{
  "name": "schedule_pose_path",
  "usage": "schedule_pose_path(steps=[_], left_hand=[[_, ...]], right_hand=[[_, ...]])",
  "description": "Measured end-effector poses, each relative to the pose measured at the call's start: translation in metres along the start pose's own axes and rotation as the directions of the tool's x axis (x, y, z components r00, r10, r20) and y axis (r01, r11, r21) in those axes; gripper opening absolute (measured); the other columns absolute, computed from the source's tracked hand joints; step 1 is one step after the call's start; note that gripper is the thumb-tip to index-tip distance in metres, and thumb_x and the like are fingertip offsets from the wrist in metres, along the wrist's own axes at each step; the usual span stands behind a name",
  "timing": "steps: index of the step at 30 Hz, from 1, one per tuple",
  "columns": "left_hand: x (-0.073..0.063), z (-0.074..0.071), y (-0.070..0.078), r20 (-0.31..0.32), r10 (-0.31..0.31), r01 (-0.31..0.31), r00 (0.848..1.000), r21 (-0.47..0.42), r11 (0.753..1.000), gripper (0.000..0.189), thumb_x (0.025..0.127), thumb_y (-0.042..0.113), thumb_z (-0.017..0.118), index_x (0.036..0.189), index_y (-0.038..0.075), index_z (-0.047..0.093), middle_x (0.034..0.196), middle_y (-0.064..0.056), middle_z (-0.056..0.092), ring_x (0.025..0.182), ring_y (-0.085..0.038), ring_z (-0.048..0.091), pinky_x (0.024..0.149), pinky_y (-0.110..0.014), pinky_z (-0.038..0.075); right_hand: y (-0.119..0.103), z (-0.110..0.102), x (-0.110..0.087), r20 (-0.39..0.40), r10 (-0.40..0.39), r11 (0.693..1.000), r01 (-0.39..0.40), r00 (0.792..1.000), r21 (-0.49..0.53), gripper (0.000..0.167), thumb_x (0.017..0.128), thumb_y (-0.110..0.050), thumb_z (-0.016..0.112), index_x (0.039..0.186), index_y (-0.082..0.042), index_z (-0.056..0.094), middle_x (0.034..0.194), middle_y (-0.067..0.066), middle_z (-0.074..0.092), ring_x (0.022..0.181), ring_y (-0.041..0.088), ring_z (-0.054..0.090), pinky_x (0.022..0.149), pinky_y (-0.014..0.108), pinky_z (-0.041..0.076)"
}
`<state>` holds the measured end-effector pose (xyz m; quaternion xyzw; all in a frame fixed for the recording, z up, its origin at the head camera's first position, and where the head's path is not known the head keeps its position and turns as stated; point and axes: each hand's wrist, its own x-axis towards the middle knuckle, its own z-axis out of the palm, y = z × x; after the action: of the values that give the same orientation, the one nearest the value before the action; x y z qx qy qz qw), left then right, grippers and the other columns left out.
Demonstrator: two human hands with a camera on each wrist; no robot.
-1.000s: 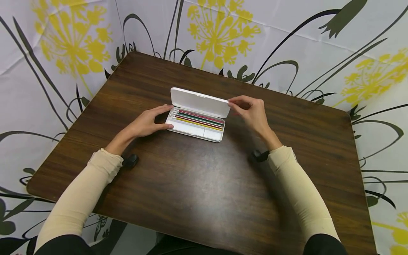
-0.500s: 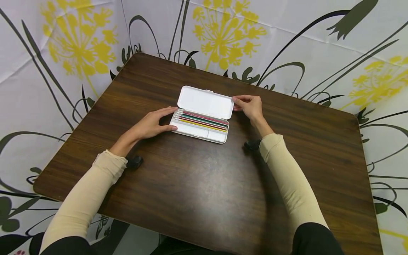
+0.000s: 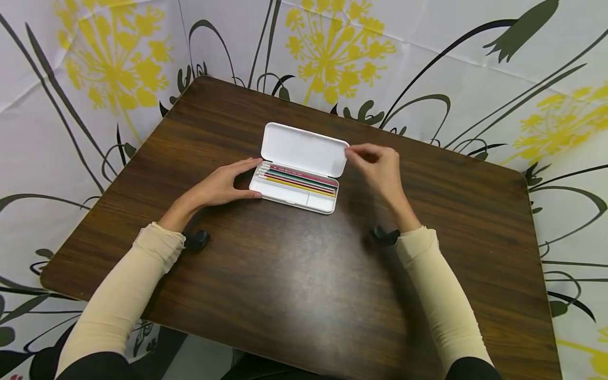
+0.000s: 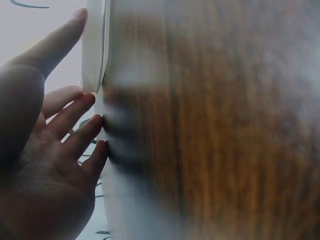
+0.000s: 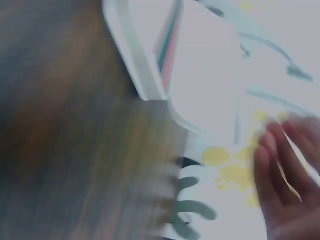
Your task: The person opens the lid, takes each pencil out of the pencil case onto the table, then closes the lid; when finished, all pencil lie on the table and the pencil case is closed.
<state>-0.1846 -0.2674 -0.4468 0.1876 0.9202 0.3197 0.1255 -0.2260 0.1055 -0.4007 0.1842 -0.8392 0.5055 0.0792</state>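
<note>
A white pencil case [image 3: 290, 197] lies on the table, its lid [image 3: 304, 148] raised and leaning back. Several pencils [image 3: 299, 179], red, green, dark red and yellow, lie side by side along the back half of the base. My left hand [image 3: 216, 184] holds the case's left end between thumb and fingers; in the left wrist view the thumb touches the case's wall [image 4: 94, 55]. My right hand [image 3: 382, 169] is by the lid's right corner. In the blurred right wrist view, its bunched fingertips [image 5: 270, 142] stand a little apart from the lid's edge, holding nothing visible.
The dark wood table [image 3: 304, 274] has rounded corners. A white curtain [image 3: 427, 63] with yellow flowers and grey stems hangs behind and along both sides. Black wrist cameras [image 3: 197, 240] hang under both wrists close over the table.
The right hand has tilted the lid further back from its more upright stance, then come away from its corner, the wrist shifting right and nearer. The left hand stays at the case's left end.
</note>
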Motion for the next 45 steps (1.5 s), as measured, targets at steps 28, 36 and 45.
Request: schedule_pose_path(steps=[28, 36, 45], left_hand=[[0.002, -0.001, 0.003, 0.01, 0.007, -0.007, 1.0, 0.027, 1.0, 0.088, 0.084, 0.041, 0.078, 0.155, 0.017, 0.032, 0.157, -0.016, 0.027, 0.144, -0.032, 0.024, 0.111, -0.055, 0.023], [0.002, -0.001, 0.003, 0.012, 0.011, -0.011, 1.0, 0.025, 1.0, 0.089, 0.084, 0.042, 0.078, 0.155, 0.016, 0.032, 0.157, -0.017, 0.027, 0.144, -0.033, 0.024, 0.111, -0.056, 0.023], [0.004, -0.002, 0.003, 0.014, 0.015, -0.015, 1.0, 0.026, 1.0, 0.088, 0.084, 0.043, 0.077, 0.155, 0.016, 0.033, 0.157, -0.016, 0.027, 0.144, -0.033, 0.024, 0.11, -0.056, 0.024]], right_hand=[[-0.005, 0.039, -0.019, 0.438, 0.019, 0.813, 0.241, 0.899, -0.531, 0.013, 0.09, -0.014, 0.074, 0.101, -0.011, 0.08, 0.09, 0.003, 0.068, 0.083, 0.022, 0.063, 0.071, 0.042, 0.052], [-0.001, 0.037, -0.019, 0.448, -0.069, 0.823, 0.304, 0.892, -0.479, 0.01, 0.089, -0.011, 0.073, 0.097, -0.008, 0.08, 0.088, 0.003, 0.067, 0.081, 0.019, 0.06, 0.07, 0.037, 0.05], [0.0, 0.029, -0.018, 0.485, -0.099, 0.846, 0.33, 0.869, -0.419, 0.009, 0.089, -0.007, 0.073, 0.097, -0.004, 0.076, 0.091, 0.004, 0.065, 0.082, 0.018, 0.06, 0.074, 0.034, 0.05]])
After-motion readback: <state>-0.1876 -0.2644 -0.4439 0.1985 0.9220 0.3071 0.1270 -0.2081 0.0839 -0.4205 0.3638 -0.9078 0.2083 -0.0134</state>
